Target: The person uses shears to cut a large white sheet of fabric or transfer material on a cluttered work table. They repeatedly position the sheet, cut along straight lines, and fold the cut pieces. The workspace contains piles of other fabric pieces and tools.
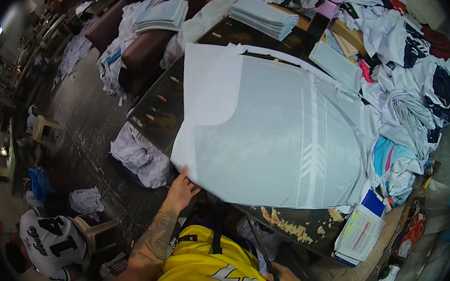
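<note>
A large pale grey fabric panel with faint white stripes lies spread over a dark table, with a white paper sheet laid on its left part. My left hand touches the near left corner of the paper and fabric at the table's edge. My right hand is low by my yellow shirt, fingers closed on a thin dark strip that runs up toward the table.
Folded pale fabric stacks and piles of white and navy garments crowd the table's far and right sides. A notebook sits at the near right corner. Cloth heaps lie on the floor. A seated person is at lower left.
</note>
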The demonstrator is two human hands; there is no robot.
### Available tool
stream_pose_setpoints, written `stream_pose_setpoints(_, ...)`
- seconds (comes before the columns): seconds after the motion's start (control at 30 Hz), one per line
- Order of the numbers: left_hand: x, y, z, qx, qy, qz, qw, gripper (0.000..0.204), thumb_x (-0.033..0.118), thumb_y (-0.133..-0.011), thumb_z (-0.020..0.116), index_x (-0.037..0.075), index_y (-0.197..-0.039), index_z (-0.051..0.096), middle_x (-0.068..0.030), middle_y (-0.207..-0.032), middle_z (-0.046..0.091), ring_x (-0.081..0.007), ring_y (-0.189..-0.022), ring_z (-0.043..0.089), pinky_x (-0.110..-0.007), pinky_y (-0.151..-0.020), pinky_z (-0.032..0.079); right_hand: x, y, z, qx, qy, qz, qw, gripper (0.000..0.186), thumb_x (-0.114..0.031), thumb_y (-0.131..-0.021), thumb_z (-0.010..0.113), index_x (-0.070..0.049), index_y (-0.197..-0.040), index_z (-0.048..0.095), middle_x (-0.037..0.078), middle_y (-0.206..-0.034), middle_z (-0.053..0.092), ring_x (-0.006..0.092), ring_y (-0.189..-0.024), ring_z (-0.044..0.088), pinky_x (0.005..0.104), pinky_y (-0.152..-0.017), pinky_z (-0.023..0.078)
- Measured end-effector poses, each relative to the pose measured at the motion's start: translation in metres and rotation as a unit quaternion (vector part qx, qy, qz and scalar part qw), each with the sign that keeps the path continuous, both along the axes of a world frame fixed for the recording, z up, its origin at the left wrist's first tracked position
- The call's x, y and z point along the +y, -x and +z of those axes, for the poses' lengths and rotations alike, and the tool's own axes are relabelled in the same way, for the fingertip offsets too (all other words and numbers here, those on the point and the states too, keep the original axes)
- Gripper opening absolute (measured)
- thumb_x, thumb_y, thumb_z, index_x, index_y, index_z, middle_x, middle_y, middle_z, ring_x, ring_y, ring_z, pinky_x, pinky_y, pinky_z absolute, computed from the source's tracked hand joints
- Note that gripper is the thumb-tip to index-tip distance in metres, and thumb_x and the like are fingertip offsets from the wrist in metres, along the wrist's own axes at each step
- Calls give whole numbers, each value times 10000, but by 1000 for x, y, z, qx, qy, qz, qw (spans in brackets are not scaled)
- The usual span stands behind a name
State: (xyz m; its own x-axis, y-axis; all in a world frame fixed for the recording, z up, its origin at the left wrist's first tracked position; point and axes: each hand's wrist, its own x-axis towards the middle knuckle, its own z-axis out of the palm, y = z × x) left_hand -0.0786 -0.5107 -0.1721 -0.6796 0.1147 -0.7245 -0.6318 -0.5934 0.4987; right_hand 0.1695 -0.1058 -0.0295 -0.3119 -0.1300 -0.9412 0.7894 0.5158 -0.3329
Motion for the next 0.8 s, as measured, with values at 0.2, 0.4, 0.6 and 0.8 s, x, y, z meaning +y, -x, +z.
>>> stream_pose_setpoints(0.2, 1, -32, 31, -39, 56, -114, 991, 286, 254, -1023, 766, 105, -1257, 697, -15, -1106, 719, -143, -999, 656, -328, -839, 493, -125, 75, -34, 77, 81, 40, 993, 1016, -791, -906, 674, -18, -1548, 523, 284, -1448, 637, 385, -1368, 606, 443, -1106, 464)
stream_pose_setpoints(0.4, -13, -31, 47, 9, 102, -192, 976, 225, 217, -1029, 752, 59, -1189, 746, -29, -1077, 750, -131, -933, 684, -293, -796, 535, -213, 84, -59, 155, 30, -41, 987, 760, -689, -914, 756, 19, -1185, 714, 166, -1036, 737, 285, -980, 704, 401, -872, 538)
stream_pose_setpoints(0.6, -15, -25, 41, 22, 146, -230, 962, 219, 199, -1005, 774, 21, -1130, 750, -27, -969, 722, -124, -870, 685, -273, -762, 533, -222, 108, -38, 85, 62, -174, 979, 618, -634, -888, 833, -24, -902, 734, 13, -686, 619, 106, -639, 603, 290, -607, 466)
stream_pose_setpoints(0.8, -21, -25, 34, 58, 168, -235, 956, 177, 167, -998, 772, 0, -1052, 750, -34, -939, 735, -123, -816, 679, -281, -733, 530, -235, 176, -28, 38, 48, -164, 985, 665, -699, -873, 813, -46, -833, 690, 3, -668, 591, 112, -601, 616, 269, -573, 487)
